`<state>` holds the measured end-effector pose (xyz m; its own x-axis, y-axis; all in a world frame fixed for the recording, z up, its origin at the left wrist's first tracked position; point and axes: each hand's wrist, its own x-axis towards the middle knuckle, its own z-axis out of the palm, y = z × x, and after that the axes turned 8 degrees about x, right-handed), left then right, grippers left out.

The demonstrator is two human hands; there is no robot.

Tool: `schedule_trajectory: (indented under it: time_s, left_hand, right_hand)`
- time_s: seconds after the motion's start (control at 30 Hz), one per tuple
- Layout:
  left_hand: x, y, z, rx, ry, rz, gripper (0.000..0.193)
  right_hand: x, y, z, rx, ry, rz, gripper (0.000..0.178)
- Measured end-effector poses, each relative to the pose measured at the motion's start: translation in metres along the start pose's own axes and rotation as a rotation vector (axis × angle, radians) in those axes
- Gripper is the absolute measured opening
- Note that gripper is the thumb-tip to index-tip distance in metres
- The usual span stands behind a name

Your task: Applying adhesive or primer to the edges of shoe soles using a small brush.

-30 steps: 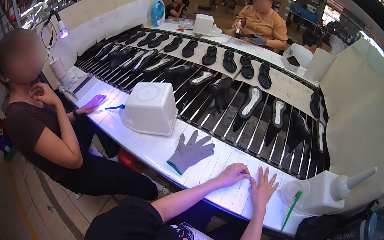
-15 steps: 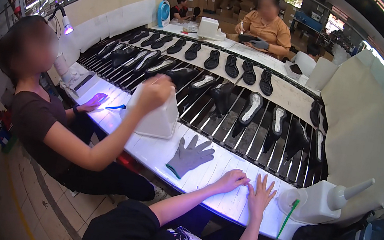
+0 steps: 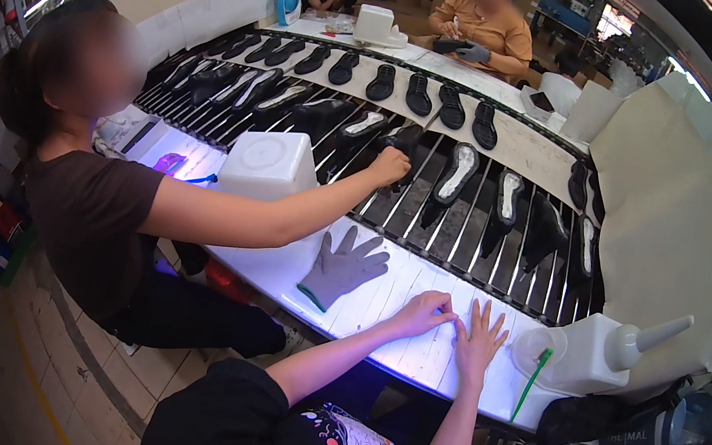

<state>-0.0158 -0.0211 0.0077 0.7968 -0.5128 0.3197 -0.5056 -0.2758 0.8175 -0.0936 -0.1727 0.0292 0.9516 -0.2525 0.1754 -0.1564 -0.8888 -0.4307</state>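
My right hand (image 3: 476, 346) lies on the white table edge (image 3: 376, 330) with its fingers spread. Right beside it, my left hand (image 3: 423, 314) has its fingers drawn together, the tips meeting the right hand near its thumb. Whether anything sits in that pinch is too small to tell. A grey glove (image 3: 343, 267) with a green cuff lies flat to the left of my hands. To their right stands a white squeeze bottle (image 3: 589, 353) on its side, and a green-handled brush (image 3: 532, 386) rests by it.
Beyond the table runs a rack of metal rods (image 3: 450, 247) with several black shoe uppers (image 3: 455, 175); black soles (image 3: 420, 95) line a board behind. At left, a co-worker's arm (image 3: 283, 211) reaches across past a white container (image 3: 268, 162). Another person (image 3: 484, 29) works opposite.
The co-worker's hand has gone from above the white container out to a black shoe upper on the rack. My hands stay in nearly the same place; the view has shifted slightly.
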Motion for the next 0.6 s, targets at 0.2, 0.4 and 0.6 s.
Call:
schedule_trajectory:
  time_s: [0.2, 0.4, 0.6]
  left_hand:
    - [-0.003, -0.006, 0.002, 0.059, 0.039, 0.039, 0.014]
    - [0.002, 0.000, 0.000, 0.107, -0.019, 0.028, 0.016]
    - [0.006, 0.001, 0.002, 0.148, 0.007, 0.245, 0.023]
  right_hand:
    - [-0.002, 0.001, 0.004, 0.044, 0.045, -0.009, 0.053]
    - [-0.004, 0.017, 0.008, 0.399, 0.204, -0.079, 0.027]
    - [0.000, 0.019, 0.006, 0.513, 0.199, -0.133, 0.019]
